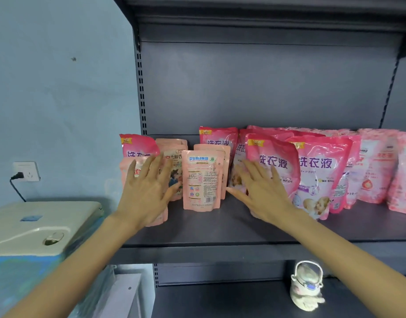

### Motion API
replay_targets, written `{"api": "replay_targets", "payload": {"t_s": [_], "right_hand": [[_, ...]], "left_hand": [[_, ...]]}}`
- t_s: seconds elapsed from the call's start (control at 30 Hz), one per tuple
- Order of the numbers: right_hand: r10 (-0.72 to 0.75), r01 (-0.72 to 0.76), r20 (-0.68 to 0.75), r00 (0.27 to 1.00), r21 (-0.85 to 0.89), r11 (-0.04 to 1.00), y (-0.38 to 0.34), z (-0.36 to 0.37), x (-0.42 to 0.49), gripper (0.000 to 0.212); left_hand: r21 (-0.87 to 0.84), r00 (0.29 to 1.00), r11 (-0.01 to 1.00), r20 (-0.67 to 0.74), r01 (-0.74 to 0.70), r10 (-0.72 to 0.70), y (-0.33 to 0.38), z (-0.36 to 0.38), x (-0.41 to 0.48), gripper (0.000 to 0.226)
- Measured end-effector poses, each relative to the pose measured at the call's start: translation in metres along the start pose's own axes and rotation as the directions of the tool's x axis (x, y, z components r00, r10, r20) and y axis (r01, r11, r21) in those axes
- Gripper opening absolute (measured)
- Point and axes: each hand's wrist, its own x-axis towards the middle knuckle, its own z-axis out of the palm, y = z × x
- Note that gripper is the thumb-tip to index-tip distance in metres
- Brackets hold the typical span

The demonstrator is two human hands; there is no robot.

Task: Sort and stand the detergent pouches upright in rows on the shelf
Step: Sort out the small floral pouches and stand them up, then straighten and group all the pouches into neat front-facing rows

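A white wall socket (26, 171) with a black plug (18, 175) and hanging cable (17, 191) is mounted on the blue wall (60, 92) at left, above a cream moulded housing (37, 223); a small clear handled bottle (307, 285) stands at lower right.

Two hands are here, the left hand (144, 191) and the right hand (264, 193). I count five big pink bags (273, 164) with large letters; more hide behind. About five small pale bags (202, 182) stand at the left, some hidden. At least two light pink bags (376, 166) are far right. Two shelves (220, 227) show. One bottle (307, 283), one socket (29, 169), one plug (17, 175), one cream box (44, 216).
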Motion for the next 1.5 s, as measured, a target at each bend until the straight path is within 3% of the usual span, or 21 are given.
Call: {"api": "replay_targets", "payload": {"t_s": [0.07,0.17,0.37,0.6,0.93,1.0,1.1,1.2,1.5], "right_hand": [[0.016,-0.018,-0.037,0.999,-0.04,0.999,0.011,-0.006,0.002,0.114],[0.008,-0.01,-0.1,0.995,-0.024,1.0,0.03,-0.016,0.004,0.112],[-0.029,0.026,-0.082,0.996,-0.041,0.999,0.066,-0.026,-0.009,0.079],[-0.041,0.034,-0.054,0.998,-0.117,0.993,0.13,-0.022,-0.057,0.074],[0.171,-0.16,0.069,0.983,-0.133,0.978,0.25,-0.035,-0.117,0.074],[0.207,-0.201,0.039,0.978,-0.119,0.972,0.27,-0.037,-0.122,0.078],[0.207,-0.207,-0.012,0.978,-0.12,0.971,0.296,-0.038,-0.12,0.106],[0.24,-0.242,-0.034,0.97,-0.099,0.965,0.316,-0.038,-0.112,0.116],[0.267,-0.271,-0.193,0.944,0.003,0.962,0.378,-0.043,-0.061,0.09]], "left_hand": [[0.008,1.0,1.0,0.008,0.015,-0.015,-0.002,-0.004,-0.002,0.066],[0.004,0.999,0.999,0.009,0.049,-0.049,0.0,-0.012,0.001,0.066],[-0.019,0.993,0.993,-0.006,0.114,-0.114,0.036,-0.037,0.007,0.067],[-0.022,0.99,0.99,0.012,0.139,-0.139,0.114,-0.039,-0.003,0.066],[-0.099,0.994,0.989,0.03,0.106,-0.103,0.194,-0.049,0.005,0.084],[-0.127,0.994,0.986,0.016,0.107,-0.106,0.202,-0.054,0.014,0.086],[-0.169,0.993,0.979,-0.026,0.113,-0.119,0.212,-0.063,0.035,0.084],[-0.183,0.988,0.977,-0.088,0.109,-0.127,0.221,-0.072,0.062,0.085],[-0.245,0.979,0.969,-0.191,0.025,-0.074,0.258,-0.074,0.135,0.09]]}}
